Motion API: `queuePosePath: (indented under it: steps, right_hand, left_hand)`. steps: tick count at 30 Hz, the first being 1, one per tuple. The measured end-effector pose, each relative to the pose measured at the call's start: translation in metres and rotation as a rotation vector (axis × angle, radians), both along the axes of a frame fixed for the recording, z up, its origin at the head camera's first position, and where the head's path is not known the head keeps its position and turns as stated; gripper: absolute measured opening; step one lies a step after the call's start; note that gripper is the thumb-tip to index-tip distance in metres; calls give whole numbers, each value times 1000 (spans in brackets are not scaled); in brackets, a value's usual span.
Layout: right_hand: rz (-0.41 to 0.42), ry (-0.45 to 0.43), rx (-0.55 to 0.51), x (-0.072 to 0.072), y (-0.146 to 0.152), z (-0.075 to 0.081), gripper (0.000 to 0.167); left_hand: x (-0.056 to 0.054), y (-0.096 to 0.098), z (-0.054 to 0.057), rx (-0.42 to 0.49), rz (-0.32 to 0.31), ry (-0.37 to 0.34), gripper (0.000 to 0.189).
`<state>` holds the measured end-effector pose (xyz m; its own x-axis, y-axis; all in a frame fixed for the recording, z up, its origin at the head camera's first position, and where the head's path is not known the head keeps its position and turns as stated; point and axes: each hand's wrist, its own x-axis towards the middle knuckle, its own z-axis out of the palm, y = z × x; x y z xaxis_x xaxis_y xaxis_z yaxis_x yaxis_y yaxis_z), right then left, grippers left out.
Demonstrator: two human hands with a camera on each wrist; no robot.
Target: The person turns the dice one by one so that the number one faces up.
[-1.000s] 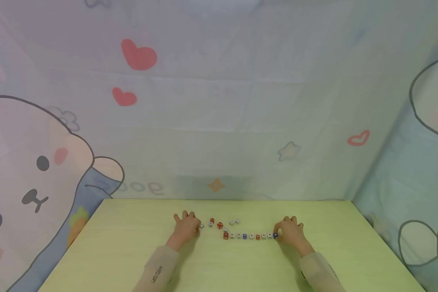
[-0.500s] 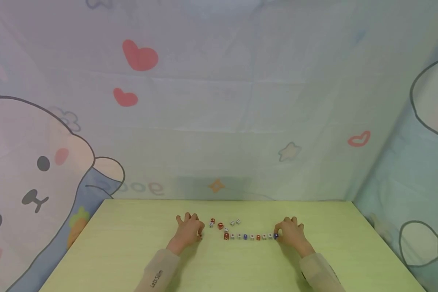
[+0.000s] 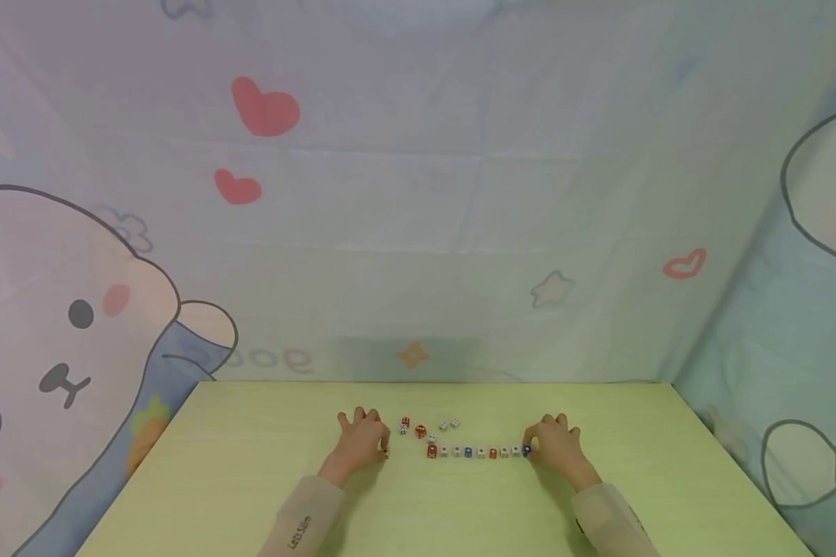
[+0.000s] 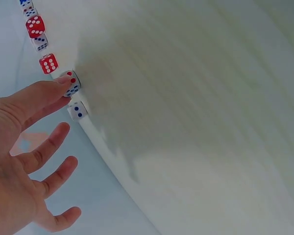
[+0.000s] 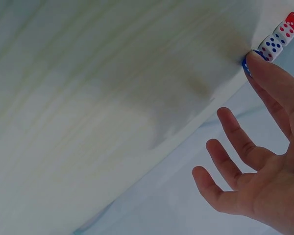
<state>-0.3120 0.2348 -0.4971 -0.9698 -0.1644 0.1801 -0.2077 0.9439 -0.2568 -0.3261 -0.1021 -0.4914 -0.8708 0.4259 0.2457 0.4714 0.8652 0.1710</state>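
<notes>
My left hand (image 3: pixel 358 445) pinches a white die (image 4: pixel 73 87) with red and blue pips between thumb and forefinger, its other fingers spread. Right beside those fingertips lies another white die (image 4: pixel 78 110) with two blue pips facing the left wrist camera. At the right end of a straight row of dice, my right hand (image 3: pixel 556 445) pinches a blue die (image 3: pixel 526 450), mostly covered by the thumb in the right wrist view. The row mixes white dice (image 3: pixel 481 453), red ones and blue ones. A larger red die (image 3: pixel 432 452) forms its left end.
Behind the row's left part sit loose dice: a red die (image 3: pixel 421 431), a white die (image 3: pixel 432 439), a red-and-white pair and two white dice (image 3: pixel 455 423). All rest on a pale yellow-green table (image 3: pixel 460 510). A printed cloth (image 3: pixel 418 193) hangs behind its far edge.
My left hand has shifted slightly right and nearer the body, with its pinched die. A white die seen beside it earlier is now hidden in the head view. My right hand stays put.
</notes>
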Motion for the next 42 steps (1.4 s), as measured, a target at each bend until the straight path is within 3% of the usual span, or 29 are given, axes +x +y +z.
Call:
queuePosePath:
  steps: [14, 26, 31, 38, 42]
  right_hand:
    - [-4, 2, -17, 0, -1, -3, 12]
    - [-9, 4, -31, 1, -2, -2, 13]
    - [-9, 1, -28, 0, -2, -4, 14]
    - [-13, 8, -18, 1, 1, -4, 13]
    - [-7, 20, -27, -1, 0, -5, 13]
  left_hand:
    - [-5, 33, -5, -24, -21, 26, 19]
    - [-4, 47, -6, -15, -34, 33, 21]
    - [-5, 49, -2, -24, -37, 29, 20]
    - [-12, 55, 9, 47, -83, 35, 6]
    - [-19, 62, 9, 29, -94, 39, 13]
